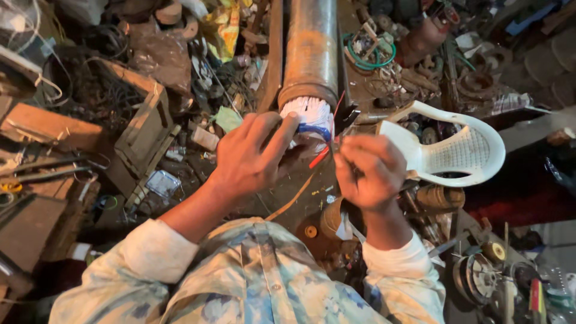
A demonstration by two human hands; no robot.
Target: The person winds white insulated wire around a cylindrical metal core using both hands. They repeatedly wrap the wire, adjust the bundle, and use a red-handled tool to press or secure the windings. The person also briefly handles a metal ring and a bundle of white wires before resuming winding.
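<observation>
Two hands are at the mouth of the rusty tube [310, 51], where a white winding bundle [309, 117] bulges out, bound with blue tape. The left hand [252, 157] is laid over the bundle's near side, fingers pressed on it, a steadying grip rather than a closed one. The right hand [367, 171] is clenched, and thin red and black wires [329, 147] are pinched between its fingertips just beside the bundle. The wires are best kept taut and drawn gently; the bundle is best pressed firm so nothing slips. A white plastic chair [462, 150] lies tipped to the right.
</observation>
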